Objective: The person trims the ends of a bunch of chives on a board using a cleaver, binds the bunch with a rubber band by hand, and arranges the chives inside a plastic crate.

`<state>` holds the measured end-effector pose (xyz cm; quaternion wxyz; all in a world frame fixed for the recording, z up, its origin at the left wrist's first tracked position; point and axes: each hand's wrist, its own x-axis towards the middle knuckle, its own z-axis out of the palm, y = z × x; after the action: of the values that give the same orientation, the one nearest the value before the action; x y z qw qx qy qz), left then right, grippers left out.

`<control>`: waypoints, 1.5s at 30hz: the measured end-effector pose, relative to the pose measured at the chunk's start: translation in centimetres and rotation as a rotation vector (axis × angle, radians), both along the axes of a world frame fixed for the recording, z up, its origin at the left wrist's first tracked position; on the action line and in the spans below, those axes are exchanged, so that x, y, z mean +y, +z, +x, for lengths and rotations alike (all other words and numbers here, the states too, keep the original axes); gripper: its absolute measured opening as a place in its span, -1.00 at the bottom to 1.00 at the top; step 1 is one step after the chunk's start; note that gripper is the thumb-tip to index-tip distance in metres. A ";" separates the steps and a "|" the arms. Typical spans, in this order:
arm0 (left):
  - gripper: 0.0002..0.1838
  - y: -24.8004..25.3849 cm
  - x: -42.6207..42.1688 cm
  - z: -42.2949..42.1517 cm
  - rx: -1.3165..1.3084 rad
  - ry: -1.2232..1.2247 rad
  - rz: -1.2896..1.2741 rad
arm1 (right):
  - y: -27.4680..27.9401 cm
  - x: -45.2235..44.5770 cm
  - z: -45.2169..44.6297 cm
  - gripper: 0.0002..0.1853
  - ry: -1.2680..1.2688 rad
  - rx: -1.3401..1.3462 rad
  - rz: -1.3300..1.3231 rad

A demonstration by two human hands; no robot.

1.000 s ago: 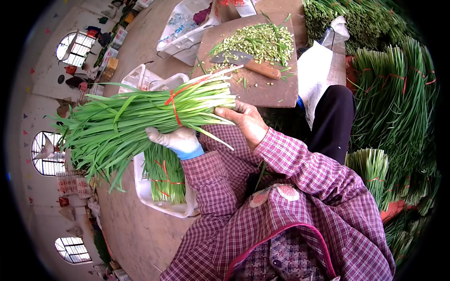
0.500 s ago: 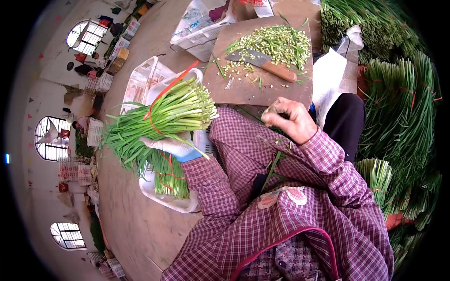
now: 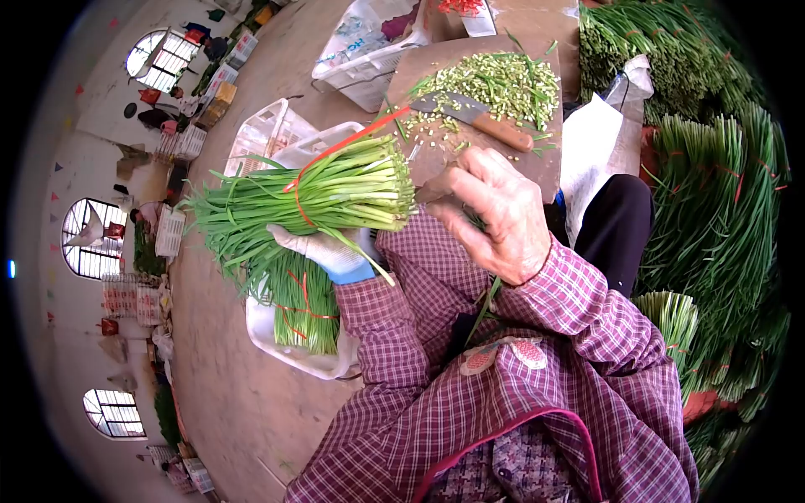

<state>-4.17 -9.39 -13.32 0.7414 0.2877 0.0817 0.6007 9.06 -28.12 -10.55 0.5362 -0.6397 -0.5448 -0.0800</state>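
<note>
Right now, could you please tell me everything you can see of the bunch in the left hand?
The bunch is made of slim green stalks, paler toward their cut ends, which point to the picture's right; thin leaves spread out to the left. A red tie circles it, one long tail sticking out past the stalks. It lies across the gloved left hand, with a loose strand drooping below. The right hand is by the cut ends; whether it touches them is unclear.
</note>
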 end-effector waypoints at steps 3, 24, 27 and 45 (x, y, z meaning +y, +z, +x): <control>-0.18 -0.5 0.6 -0.5 -0.008 -0.028 -0.004 | 1.3 0.9 -0.9 -0.85 0.038 -0.133 -0.005; -0.12 -1.2 0.8 0.4 -0.066 -0.154 0.101 | -0.5 4.4 0.4 -0.88 -0.223 -0.386 0.133; -0.11 -0.8 0.2 0.6 0.003 -0.059 0.082 | -0.7 4.6 0.0 -0.87 -0.191 -0.426 0.075; -0.09 -0.6 -0.5 1.4 -0.087 -0.013 0.088 | -0.6 5.0 0.0 -0.74 -0.032 -0.108 0.168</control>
<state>-2.79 -9.85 -13.96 0.7348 0.2942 0.0212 0.6108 9.02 -23.08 -11.17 0.5566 -0.5959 -0.5538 -0.1683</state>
